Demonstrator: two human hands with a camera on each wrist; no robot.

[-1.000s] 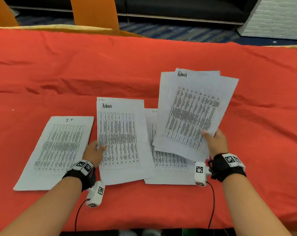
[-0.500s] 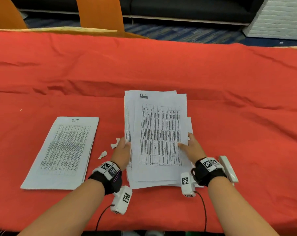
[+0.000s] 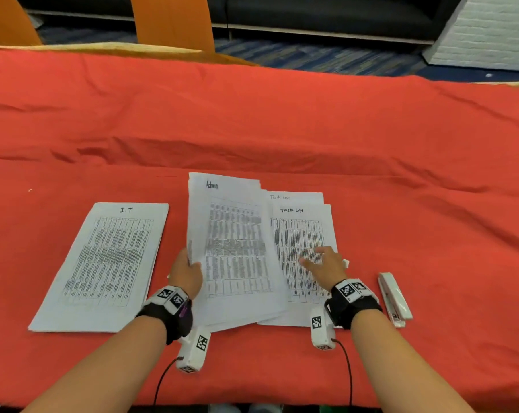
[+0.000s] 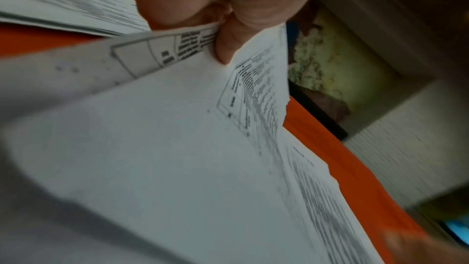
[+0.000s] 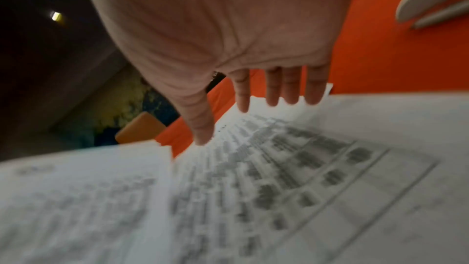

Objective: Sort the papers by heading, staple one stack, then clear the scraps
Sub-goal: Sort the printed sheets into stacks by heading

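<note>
Three sets of printed papers lay on the red cloth. At left, the "I.T" stack (image 3: 103,263) rested flat and squared, tilted slightly. In the middle, the "Admin" stack (image 3: 234,248) was lifted at its left edge, its sheets fanned unevenly and overlapping the "Task List" stack (image 3: 303,234) just to its right, whose two top sheets sat offset. A white stapler (image 3: 394,298) lay closed near the front right, apart from the papers. A small white scrap (image 3: 346,262) showed at the Task List stack's right edge.
</note>
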